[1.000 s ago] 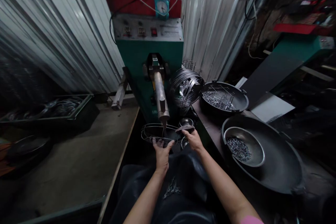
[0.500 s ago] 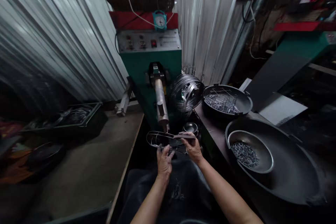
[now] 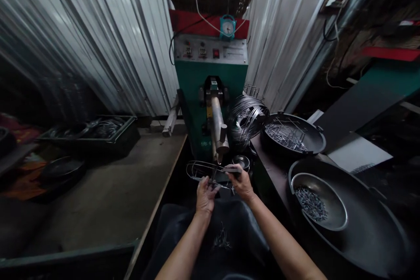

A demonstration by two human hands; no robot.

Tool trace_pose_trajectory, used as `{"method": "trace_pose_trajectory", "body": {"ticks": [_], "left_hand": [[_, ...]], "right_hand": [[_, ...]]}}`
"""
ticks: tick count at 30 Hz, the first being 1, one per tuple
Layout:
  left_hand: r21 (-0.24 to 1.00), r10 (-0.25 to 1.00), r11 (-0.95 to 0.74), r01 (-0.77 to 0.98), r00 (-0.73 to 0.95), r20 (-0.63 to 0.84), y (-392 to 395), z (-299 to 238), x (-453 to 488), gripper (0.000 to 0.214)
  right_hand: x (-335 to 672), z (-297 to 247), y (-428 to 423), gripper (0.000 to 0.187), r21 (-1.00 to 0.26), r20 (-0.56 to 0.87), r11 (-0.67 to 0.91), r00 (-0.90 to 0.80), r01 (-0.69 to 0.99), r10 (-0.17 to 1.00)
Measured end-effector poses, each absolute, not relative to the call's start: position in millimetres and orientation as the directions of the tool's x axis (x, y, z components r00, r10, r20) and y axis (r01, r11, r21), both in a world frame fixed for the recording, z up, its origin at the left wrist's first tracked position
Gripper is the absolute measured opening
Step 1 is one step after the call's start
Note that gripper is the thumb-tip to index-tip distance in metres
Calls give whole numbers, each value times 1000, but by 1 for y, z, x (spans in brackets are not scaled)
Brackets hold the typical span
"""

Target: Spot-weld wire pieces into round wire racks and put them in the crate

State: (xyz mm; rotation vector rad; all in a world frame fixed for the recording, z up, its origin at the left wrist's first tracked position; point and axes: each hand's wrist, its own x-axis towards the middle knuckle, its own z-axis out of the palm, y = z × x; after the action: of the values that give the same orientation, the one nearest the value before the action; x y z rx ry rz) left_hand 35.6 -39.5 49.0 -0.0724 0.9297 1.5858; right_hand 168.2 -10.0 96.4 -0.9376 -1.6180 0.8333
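Observation:
My left hand (image 3: 205, 197) is closed on the near side of an oblong wire frame (image 3: 197, 167), its fingers pointing up. On the right, my right hand (image 3: 243, 183) grips the frame's other end, together with a flat grey strip (image 3: 232, 169) under the thumb. Just above the frame, the metal arm (image 3: 218, 127) of a green machine (image 3: 193, 83) ends in a blunt tip. Whether tip and wire touch, I cannot tell. Small bent wire pieces (image 3: 222, 238) lie on the dark apron (image 3: 243, 223) over my lap.
Right of the machine hangs a coil of wire (image 3: 247, 118). Beyond it are a black pan (image 3: 315, 138) of wire parts and a large pan (image 3: 370, 214) holding a steel bowl (image 3: 334, 210) of short pieces. A crate (image 3: 123, 133) stands on the floor at left.
My view has turned left, so the machine and pans appear farther right. Both hands keep their hold on the wire frame, with little movement beneath the machine's tip.

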Motion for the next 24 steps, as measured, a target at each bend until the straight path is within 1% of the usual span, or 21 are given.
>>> {"method": "trace_pose_trajectory", "body": {"ticks": [3,5,11,17,19,21,22,23,24], "left_hand": [[540,827,29,-841,-283,-485,-35,47,35,38],[538,833,35,-842,-273,-482,-32,47,35,37],[492,792,112,-863,-222,-569,-31,53,40,25],[490,775,195,-850,-173,-608,-26,62,43,25],[491,772,227,-841,-152,-617,-29,64,42,27],[552,771,221,-804,-203,-604,-37,62,41,30],[624,769,188,-759,-281,-574,-43,61,41,32],[720,770,135,-681,-385,-509,-50,59,41,37],[818,771,74,-570,-487,-410,-56,58,42,44]], "right_hand": [[165,97,-10,16,-873,430,446,-121,197,895],[164,98,-8,15,-874,426,440,-109,208,898],[164,98,0,13,-864,427,433,-83,255,900],[162,103,6,14,-862,427,425,-55,277,902],[165,104,8,15,-885,395,401,-72,239,916],[173,100,10,19,-936,319,321,-38,144,947],[178,96,10,22,-961,265,265,-4,79,964],[185,92,9,25,-978,209,209,33,6,977],[191,86,8,27,-985,156,160,61,-70,986]]}}
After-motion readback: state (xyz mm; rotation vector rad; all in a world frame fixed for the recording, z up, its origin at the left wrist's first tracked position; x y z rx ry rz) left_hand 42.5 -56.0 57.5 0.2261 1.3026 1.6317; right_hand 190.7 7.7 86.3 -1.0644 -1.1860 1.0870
